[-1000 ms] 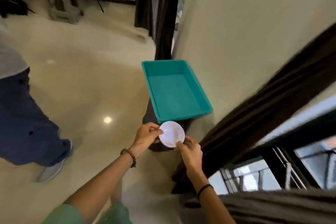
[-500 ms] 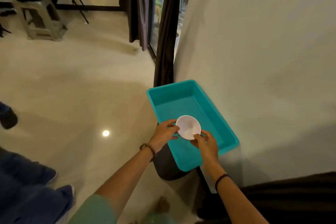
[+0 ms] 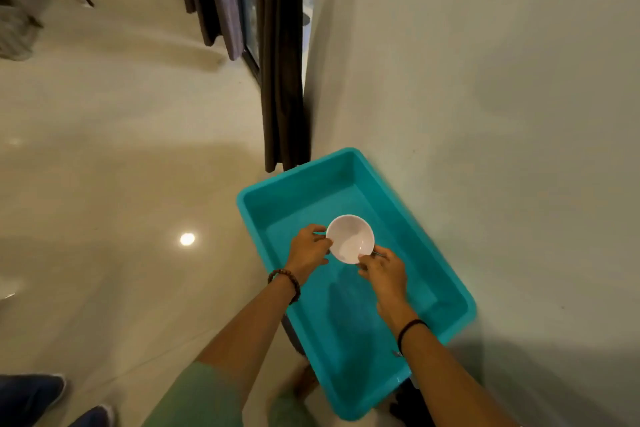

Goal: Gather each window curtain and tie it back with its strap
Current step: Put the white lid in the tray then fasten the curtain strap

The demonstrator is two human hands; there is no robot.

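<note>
Fingers [image 3: 320, 230] of the left hand [image 3: 308, 248] are curled on the left rim of a white bowl [image 3: 350, 238]. Fingers [image 3: 367, 258] of the right hand [image 3: 382, 270] pinch its near right rim, thumb on the lip. Both hands are clamped on the one bowl, on opposite sides of it.

The bowl's opening faces up towards the camera and the inside looks empty. It is held over the inside of a teal plastic tub [image 3: 460, 300], towards the far half. Whether it touches the tub floor cannot be told.

Left wrist carries a dark beaded bracelet [image 3: 285, 279], right wrist a thin black band [image 3: 410, 326]. A green sleeve [image 3: 201, 395] shows at the left elbow.

The tub lies lengthwise against a pale wall [image 3: 485, 97], on a dark support that is mostly hidden beneath it.

The dark brown curtain [image 3: 282, 80] hangs straight down at the wall's corner, its hem just past the tub's far end. It is well apart from both hands, and nothing touches it. A grey-purple curtain [image 3: 221, 0] hangs further back and to the left, across a strip of glass from the first.

The glossy tiled floor [image 3: 121, 166] shows one bright lamp reflection [image 3: 187, 238] left of the tub. Another person's shoes [image 3: 31, 395] are at the bottom left corner.
</note>
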